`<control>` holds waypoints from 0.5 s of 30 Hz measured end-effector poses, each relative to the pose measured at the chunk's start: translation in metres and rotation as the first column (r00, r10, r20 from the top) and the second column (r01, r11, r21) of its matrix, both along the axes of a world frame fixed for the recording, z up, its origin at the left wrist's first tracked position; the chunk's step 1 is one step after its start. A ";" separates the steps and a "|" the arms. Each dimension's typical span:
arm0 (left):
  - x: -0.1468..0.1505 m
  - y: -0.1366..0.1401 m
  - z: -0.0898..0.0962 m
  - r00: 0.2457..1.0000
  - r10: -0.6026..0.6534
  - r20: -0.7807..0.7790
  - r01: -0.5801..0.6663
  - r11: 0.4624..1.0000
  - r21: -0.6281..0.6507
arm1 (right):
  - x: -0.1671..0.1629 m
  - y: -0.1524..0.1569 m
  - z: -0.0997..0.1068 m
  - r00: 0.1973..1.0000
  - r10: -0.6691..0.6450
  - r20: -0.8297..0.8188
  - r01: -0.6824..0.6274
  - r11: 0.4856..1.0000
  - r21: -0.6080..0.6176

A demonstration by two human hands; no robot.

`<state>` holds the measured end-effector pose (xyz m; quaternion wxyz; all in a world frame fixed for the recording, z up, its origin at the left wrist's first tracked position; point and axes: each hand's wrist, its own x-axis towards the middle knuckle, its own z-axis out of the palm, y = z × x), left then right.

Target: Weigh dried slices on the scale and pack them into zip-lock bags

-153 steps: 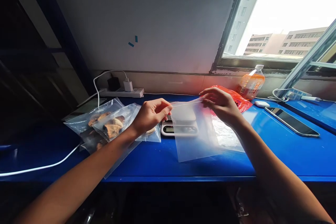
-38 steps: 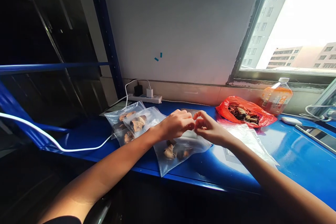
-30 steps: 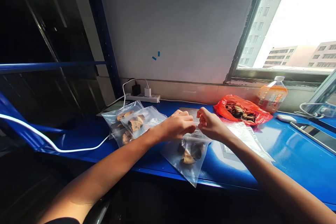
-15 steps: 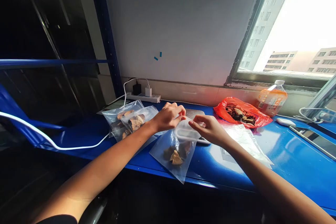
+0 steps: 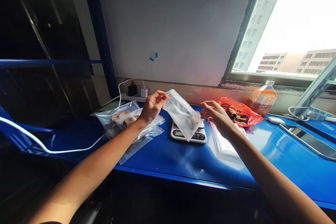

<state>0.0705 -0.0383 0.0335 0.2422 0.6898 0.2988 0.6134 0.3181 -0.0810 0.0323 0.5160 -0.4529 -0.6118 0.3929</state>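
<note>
A clear plastic bag (image 5: 181, 112) hangs tilted from my left hand (image 5: 153, 106), its top corner pinched between thumb and fingers. Pale brown dried pieces (image 5: 195, 120) lie in the bag's lower right part. My right hand (image 5: 216, 113) is beside that end with its fingers apart and curved; no firm hold on the bag shows. Below the bag stands a white digital kitchen scale (image 5: 187, 138), its platform mostly hidden. Several filled clear bags (image 5: 131, 122) lie overlapping to the left, partly behind my left forearm.
A red plastic bag (image 5: 256, 120) of dark dried pieces stands open behind my right hand, near an orange-labelled bottle (image 5: 264, 99). Flat clear bags (image 5: 228, 147) lie under my right wrist. A phone (image 5: 309, 141), a white case (image 5: 275, 120) and a power strip (image 5: 128, 98) are on the blue table (image 5: 183, 166).
The held bag has lifted and swung over the scale, with my left hand raised. My right hand has come away from the bag's top edge and its fingers have spread.
</note>
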 end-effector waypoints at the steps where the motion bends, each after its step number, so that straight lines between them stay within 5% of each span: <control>1: 0.000 0.001 0.001 0.997 0.008 0.081 -0.010 1.000 0.015 | 0.000 0.001 -0.001 1.000 0.012 -0.001 -0.012 1.000 -0.022; 6: 0.001 0.004 0.005 0.951 0.109 0.291 -0.124 0.992 0.034 | -0.017 -0.007 -0.007 0.986 0.014 -0.164 -0.034 0.992 -0.120; 9: 0.002 0.003 0.006 0.932 0.144 0.331 -0.162 0.986 0.026 | -0.031 -0.017 -0.006 0.919 0.149 -0.364 -0.242 0.944 -0.223; 12: 0.005 0.000 0.004 0.957 0.082 0.278 -0.095 0.995 0.032 | -0.037 -0.023 -0.001 0.840 0.216 -0.497 -0.386 0.883 -0.268; 15: 0.008 -0.006 0.002 0.988 -0.036 0.149 0.035 0.999 0.014 | -0.030 -0.017 0.000 0.822 0.161 -0.547 -0.327 0.919 -0.221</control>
